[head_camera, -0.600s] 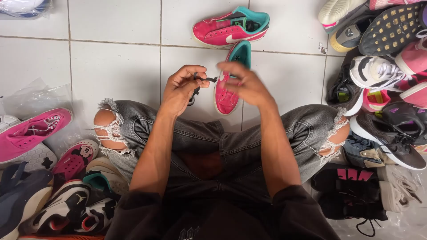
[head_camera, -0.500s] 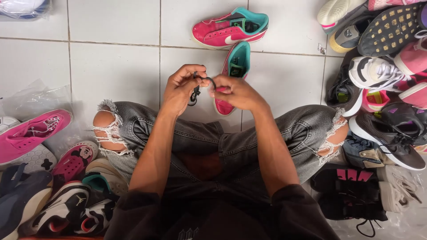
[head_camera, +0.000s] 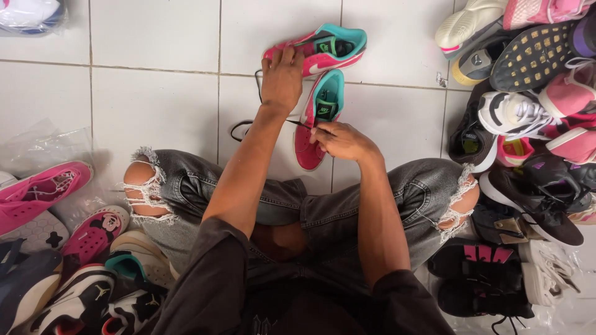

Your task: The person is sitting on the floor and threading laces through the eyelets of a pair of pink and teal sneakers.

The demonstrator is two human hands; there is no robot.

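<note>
The left hand [head_camera: 282,77] rests flat on the far pink-and-teal sneaker [head_camera: 326,49] on the tiled floor [head_camera: 155,111]. The right hand [head_camera: 338,139] pinches what appears to be a black lace [head_camera: 243,127] over the near sneaker [head_camera: 318,118]. The lace is probably limp and light; grip its tip.

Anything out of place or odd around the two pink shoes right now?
The far pink shoe lies tipped on its side under the left hand. A loose black lace trails across the floor tiles beside the near shoe.

Dark sleeves — ripped grey jeans [head_camera: 347,211].
</note>
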